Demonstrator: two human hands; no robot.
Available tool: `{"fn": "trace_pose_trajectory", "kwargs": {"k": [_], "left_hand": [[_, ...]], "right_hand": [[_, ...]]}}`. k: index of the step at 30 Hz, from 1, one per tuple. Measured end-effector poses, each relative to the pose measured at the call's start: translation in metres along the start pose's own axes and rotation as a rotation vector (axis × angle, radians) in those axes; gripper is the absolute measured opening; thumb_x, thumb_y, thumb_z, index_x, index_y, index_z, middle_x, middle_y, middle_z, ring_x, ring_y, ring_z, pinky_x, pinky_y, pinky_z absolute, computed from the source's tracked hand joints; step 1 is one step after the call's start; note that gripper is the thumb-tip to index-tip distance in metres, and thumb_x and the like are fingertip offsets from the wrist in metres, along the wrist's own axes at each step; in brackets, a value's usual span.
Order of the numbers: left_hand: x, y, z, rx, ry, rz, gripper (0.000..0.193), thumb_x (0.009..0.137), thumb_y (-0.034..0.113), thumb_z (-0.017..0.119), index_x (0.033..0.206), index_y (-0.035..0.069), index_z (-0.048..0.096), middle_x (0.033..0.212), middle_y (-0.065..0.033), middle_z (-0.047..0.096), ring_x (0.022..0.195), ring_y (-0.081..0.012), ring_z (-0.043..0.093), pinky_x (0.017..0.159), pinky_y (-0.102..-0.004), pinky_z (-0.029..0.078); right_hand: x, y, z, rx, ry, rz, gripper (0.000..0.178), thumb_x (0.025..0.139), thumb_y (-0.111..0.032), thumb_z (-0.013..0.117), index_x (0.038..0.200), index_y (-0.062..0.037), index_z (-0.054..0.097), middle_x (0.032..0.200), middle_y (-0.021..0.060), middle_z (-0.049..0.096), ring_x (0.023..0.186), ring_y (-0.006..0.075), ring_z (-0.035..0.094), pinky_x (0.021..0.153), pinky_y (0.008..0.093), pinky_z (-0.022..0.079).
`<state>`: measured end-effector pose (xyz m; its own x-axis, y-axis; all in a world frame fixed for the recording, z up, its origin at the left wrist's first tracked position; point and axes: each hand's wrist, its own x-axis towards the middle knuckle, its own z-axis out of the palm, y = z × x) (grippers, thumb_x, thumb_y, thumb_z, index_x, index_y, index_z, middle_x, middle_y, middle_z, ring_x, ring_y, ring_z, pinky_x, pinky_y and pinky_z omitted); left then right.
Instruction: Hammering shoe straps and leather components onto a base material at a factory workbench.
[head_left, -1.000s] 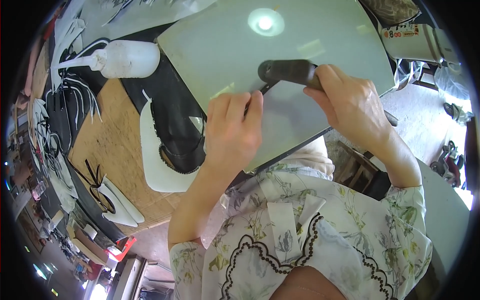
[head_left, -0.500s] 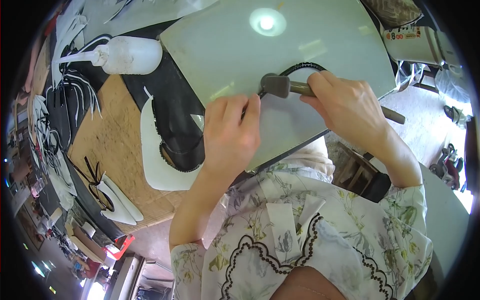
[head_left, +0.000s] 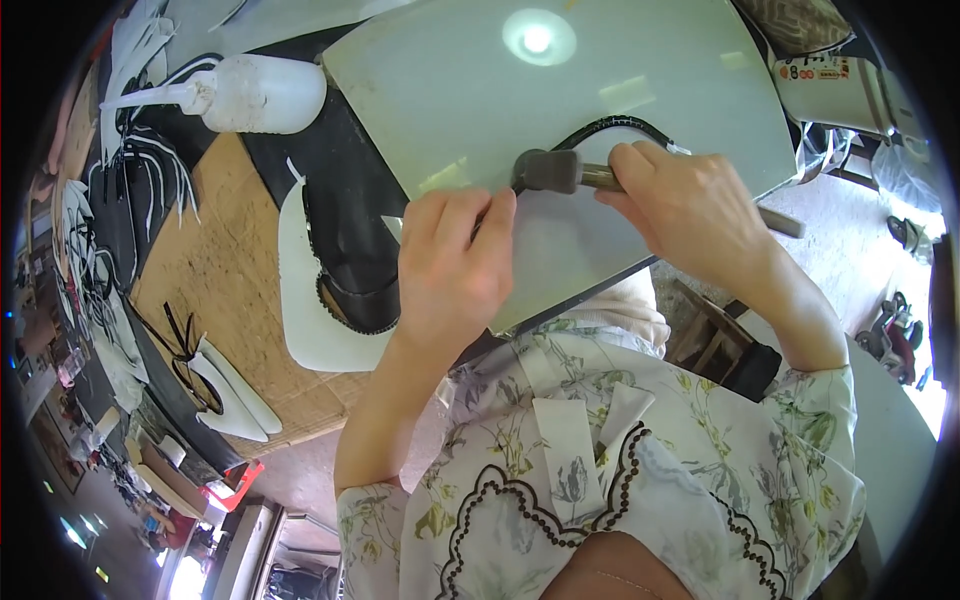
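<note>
— Leaning over the pale slab (head_left: pixel 640 120), is she? Why both hands so close together?
— The left hand (head_left: pixel 452 270) is closed down on the slab's near part, fingers curled over a thin dark strap (head_left: pixel 612 128), seemingly to pin it flat. The right hand (head_left: pixel 690 210), just right of it, is clamped around the handle of a small hammer (head_left: pixel 552 170), head resting on the slab.
— And the strap?
— It arcs across the slab from under the hammer head; its pinned end I cannot see.
— The rest?
— Left of the slab lie a black-and-white shoe piece (head_left: pixel 335 270) and a squeeze bottle (head_left: pixel 255 92) on the worktop (head_left: pixel 230 250), likely kept within reach.
</note>
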<state>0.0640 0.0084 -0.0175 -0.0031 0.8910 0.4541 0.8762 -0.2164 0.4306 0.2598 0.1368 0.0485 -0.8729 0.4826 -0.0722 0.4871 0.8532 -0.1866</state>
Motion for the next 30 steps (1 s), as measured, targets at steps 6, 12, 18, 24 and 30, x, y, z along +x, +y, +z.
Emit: {"fn": "trace_pose_trajectory", "kwargs": {"k": [6,12,18,24,30], "left_hand": [[-0.002,-0.001,0.001,-0.039,0.014,-0.007,0.026,0.070,-0.001,0.071,0.096,0.000,0.070,0.091,-0.0062,0.059,0.082,-0.0241,0.059,0.072,-0.0362,0.047],[-0.005,-0.003,0.001,-0.074,0.036,-0.027,0.026,0.070,-0.002,0.072,0.096,0.001,0.070,0.089,-0.0062,0.059,0.081,-0.0243,0.059,0.071,-0.0362,0.047],[-0.002,-0.002,-0.003,-0.126,0.043,-0.084,0.021,0.074,-0.003,0.073,0.093,0.003,0.070,0.086,-0.0061,0.061,0.078,-0.0239,0.059,0.068,-0.0343,0.047],[0.001,0.000,-0.007,-0.107,0.001,-0.116,0.016,0.077,-0.003,0.074,0.091,0.003,0.070,0.085,-0.0070,0.062,0.076,-0.0241,0.059,0.065,-0.0328,0.048],[0.004,0.003,-0.007,-0.107,-0.026,-0.134,0.015,0.077,-0.003,0.073,0.091,0.002,0.070,0.085,-0.0073,0.062,0.076,-0.0243,0.059,0.065,-0.0330,0.048]], "right_hand": [[0.002,-0.003,-0.004,0.016,0.056,-0.026,0.027,0.093,-0.028,0.065,0.085,-0.0050,0.052,0.072,0.0060,0.056,0.057,0.0259,0.061,0.047,0.0370,0.047],[0.003,-0.003,-0.005,0.127,0.146,-0.010,0.027,0.093,-0.028,0.064,0.087,-0.0044,0.052,0.073,0.0075,0.057,0.058,0.0283,0.061,0.049,0.0381,0.048],[0.004,0.016,0.011,0.202,0.223,0.069,0.027,0.096,-0.028,0.062,0.089,-0.0052,0.048,0.071,0.0126,0.059,0.061,0.0357,0.060,0.053,0.0432,0.048],[0.010,0.042,0.008,0.102,0.332,0.323,0.027,0.099,-0.029,0.058,0.091,-0.0053,0.048,0.067,0.0151,0.057,0.062,0.0389,0.058,0.056,0.0452,0.044],[0.014,0.063,0.013,-0.005,0.300,0.420,0.020,0.100,-0.022,0.056,0.095,-0.0035,0.051,0.072,0.0160,0.057,0.063,0.0367,0.055,0.059,0.0428,0.043]]}}
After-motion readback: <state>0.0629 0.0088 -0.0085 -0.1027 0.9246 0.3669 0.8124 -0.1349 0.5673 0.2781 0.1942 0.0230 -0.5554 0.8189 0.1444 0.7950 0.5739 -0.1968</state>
